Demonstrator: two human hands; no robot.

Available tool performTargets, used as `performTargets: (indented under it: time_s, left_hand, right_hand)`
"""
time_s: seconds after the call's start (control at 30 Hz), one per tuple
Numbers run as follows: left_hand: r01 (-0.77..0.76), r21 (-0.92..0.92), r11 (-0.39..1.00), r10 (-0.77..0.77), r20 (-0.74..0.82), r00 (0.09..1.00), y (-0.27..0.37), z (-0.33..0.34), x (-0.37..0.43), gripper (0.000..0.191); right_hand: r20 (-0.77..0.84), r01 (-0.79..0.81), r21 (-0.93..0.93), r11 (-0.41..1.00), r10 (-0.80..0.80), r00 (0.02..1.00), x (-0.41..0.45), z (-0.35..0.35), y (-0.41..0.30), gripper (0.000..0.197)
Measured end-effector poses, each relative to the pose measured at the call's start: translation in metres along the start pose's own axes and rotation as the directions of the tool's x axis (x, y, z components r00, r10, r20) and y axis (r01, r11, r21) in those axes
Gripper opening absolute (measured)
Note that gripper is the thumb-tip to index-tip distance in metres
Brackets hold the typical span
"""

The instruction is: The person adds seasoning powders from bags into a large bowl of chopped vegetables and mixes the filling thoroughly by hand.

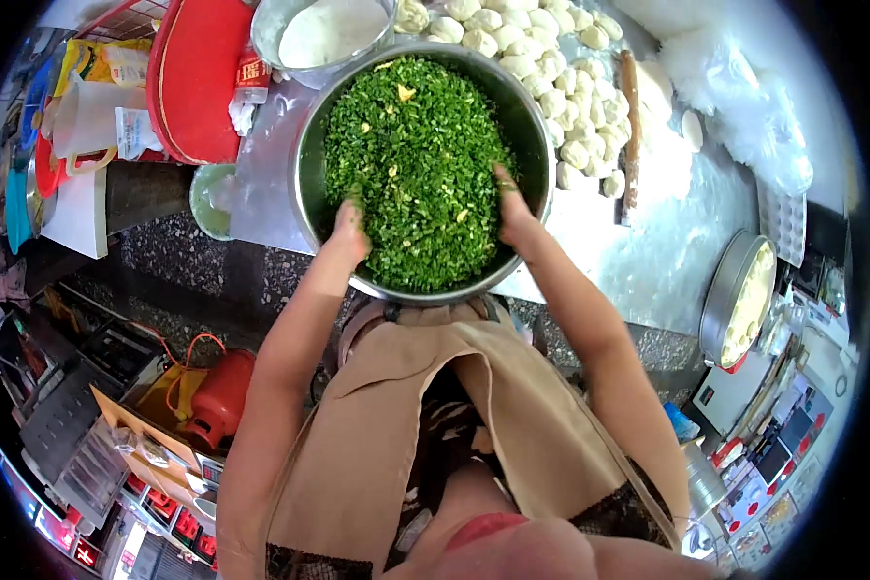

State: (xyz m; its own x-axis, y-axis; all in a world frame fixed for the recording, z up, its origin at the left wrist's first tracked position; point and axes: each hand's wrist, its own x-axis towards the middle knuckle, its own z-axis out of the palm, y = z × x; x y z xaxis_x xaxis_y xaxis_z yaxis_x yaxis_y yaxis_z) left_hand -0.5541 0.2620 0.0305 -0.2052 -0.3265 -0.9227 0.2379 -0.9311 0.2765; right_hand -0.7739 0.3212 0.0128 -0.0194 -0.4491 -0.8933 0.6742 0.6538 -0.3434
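A large stainless steel bowl stands at the front edge of the worktop, heaped with finely chopped green leaves. Small yellow pieces, possibly egg, are scattered through the greens. My left hand reaches inside the bowl at its left, fingers sunk into the chopped leaves. Opposite it, my right hand pushes into the greens along the right side. Bits of leaf cling to both hands. The greens hide most of the fingers, so whether they close around any leaves is not visible.
Many dough pieces lie on the metal worktop, beside a wooden rolling pin. Behind the bowl stands a metal basin of white powder. A round pan sits at right; a red gas cylinder is lower left.
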Motion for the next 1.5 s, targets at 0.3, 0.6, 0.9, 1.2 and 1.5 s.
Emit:
performTargets:
  time_s: [0.3,0.6,0.9,1.2,1.5]
  left_hand:
    - [-0.286,0.128,0.950,0.216,0.395,0.893,0.003,0.027,-0.011,0.029]
    - [-0.086,-0.155,0.984,0.112,0.169,0.979,-0.002,0.004,-0.031,0.044]
    - [-0.131,-0.030,0.991,0.134,0.142,0.981,-0.036,0.006,0.034,0.042]
    - [-0.507,0.852,0.132,0.619,0.329,0.714,-0.011,0.011,-0.026,0.032]
    - [-0.751,0.660,-0.024,0.823,0.439,0.360,-0.012,-0.001,-0.030,0.032]
  right_hand:
    - [0.239,0.200,-0.089,0.976,-0.174,0.955,-0.036,0.048,-0.027,0.039]
    - [0.095,0.015,0.245,0.969,-0.040,0.995,-0.040,-0.009,0.022,0.073]
    - [0.156,-0.020,0.333,0.943,-0.034,0.987,0.013,0.012,0.024,0.046]
    - [0.155,0.510,-0.822,0.256,-0.760,0.632,-0.053,0.051,-0.012,0.026]
    - [0.501,0.521,-0.787,-0.330,-0.834,0.230,0.009,0.124,-0.067,0.019]
